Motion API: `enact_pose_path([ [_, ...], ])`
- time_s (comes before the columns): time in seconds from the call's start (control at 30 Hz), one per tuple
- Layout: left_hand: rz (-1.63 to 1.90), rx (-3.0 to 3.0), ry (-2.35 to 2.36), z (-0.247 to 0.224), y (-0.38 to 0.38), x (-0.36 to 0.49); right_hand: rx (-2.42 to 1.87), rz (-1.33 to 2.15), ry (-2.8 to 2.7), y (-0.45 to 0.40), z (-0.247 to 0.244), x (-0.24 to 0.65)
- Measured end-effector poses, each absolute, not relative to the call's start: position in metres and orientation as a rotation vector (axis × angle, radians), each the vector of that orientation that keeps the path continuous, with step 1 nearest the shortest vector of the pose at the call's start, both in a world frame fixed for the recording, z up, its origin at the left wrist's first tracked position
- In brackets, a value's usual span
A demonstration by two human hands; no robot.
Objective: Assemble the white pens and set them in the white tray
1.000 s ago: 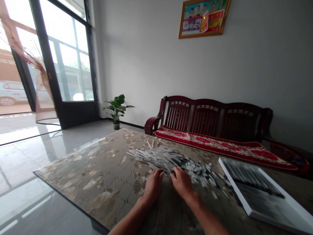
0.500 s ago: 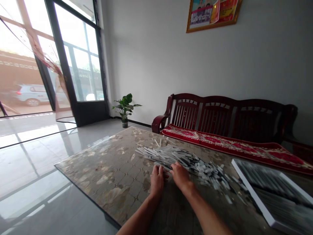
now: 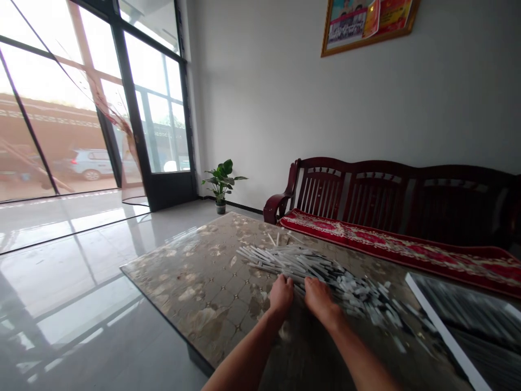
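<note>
l hand (image 3: 281,292) and r hand (image 3: 318,296) are side by side at the near edge of a pile of sticks (image 3: 291,259), small gap b/w them, thumb sides facing. fingers of both bent in, not spread; tips too small + blurred, so can't tell if either is pinching a stick. both forearms come up from the bottom of the view, low over the tabletop.

sticks are on the table (image 3: 203,282), just beyond the hands: thin, mostly whitish w/ some dark ones, heaped loosely, most slanting abt the same way. a few loose ones lie behind the heap, twd the far edge. short pcs (image 3: 362,293), pale + dark mixed, are scattered to the right of r hand, w/ strays reaching near a white-edged tray (image 3: 439,328). tray's cut off at right; inside looks dark + streaky, too blurred to make out.

table top has a flower + grid pattern, shiny. behind it: dark red wooden bench (image 3: 358,190) w/ red patterned cloth (image 3: 374,237) along the seat. potted plant (image 3: 222,176) on the floor nr the wall, dark-framed glass door (image 3: 173,187) to its left, car (image 3: 95,163) outside. framed picture (image 3: 350,24) up on the wall, top cut off.
</note>
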State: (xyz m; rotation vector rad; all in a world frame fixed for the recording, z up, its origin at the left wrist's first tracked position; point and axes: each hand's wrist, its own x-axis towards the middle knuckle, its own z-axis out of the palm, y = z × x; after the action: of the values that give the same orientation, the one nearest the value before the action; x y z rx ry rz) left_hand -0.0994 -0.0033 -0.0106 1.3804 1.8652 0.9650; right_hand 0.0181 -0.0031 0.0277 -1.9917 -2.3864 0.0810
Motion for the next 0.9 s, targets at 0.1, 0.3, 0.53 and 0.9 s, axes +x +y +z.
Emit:
enact_pose_path([
  [0.1,0.993,1.335,1.839,-0.009,-0.006,-0.085,-2.011,0.106,-2.381,-0.003,0.026,0.031],
  [0.3,1.128,1.237,1.695,-0.015,-0.007,-0.058,-2.02,0.114,-2.355,-0.008,0.021,0.061],
  [0.53,1.287,1.108,1.384,-0.021,0.001,-0.028,-1.702,0.421,-1.78,-0.013,0.005,0.104],
  [0.9,1.324,0.797,0.792,-0.02,0.0,-0.033,-1.211,1.01,-0.964,-0.025,-0.035,0.126],
])
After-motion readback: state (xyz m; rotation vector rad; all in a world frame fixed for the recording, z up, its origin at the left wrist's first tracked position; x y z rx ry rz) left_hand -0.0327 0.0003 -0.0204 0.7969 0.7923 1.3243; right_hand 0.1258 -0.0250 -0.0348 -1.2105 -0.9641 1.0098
